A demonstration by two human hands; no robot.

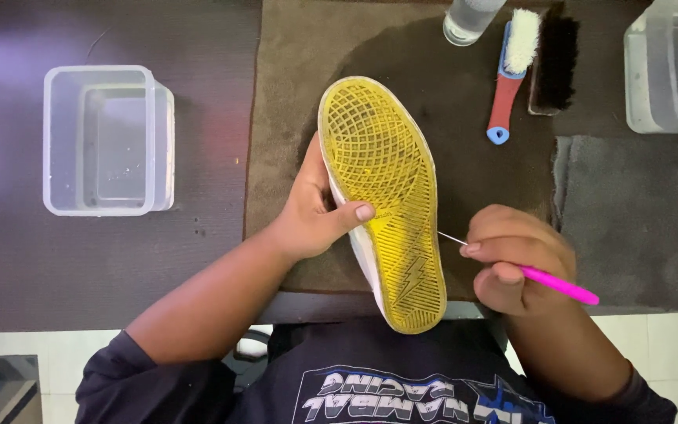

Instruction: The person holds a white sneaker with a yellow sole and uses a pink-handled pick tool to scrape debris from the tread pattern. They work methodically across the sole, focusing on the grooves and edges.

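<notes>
Shoe: I saw the shoe point(382, 196) turned sole up, its yellow gridded tread facing me, held over the brown mat point(292, 102).
Left hand: my left hand point(315, 212) was wrapped around the shoe's white side, thumb pressed on the tread edge, fingers hidden behind it.
Right hand: my right hand point(515, 259) was closed on the pink-handled pick point(559, 284), just beside the shoe's other edge.
Pick tip: the thin metal point reached from the fingers to the sole's rim (I could not tell whether it was in a groove).
Beyond the right hand: a red-and-blue brush with white bristles point(512, 74) lay next to a black-bristled brush point(555, 63), with a clear bottle point(468, 17) beside them.
Further off: a grey cloth point(629, 212) lay past the right hand, and a clear tub point(672, 67) above it.
Beyond the left hand: a clear plastic container point(107, 140) stood well apart on the dark table point(9, 259).
</notes>
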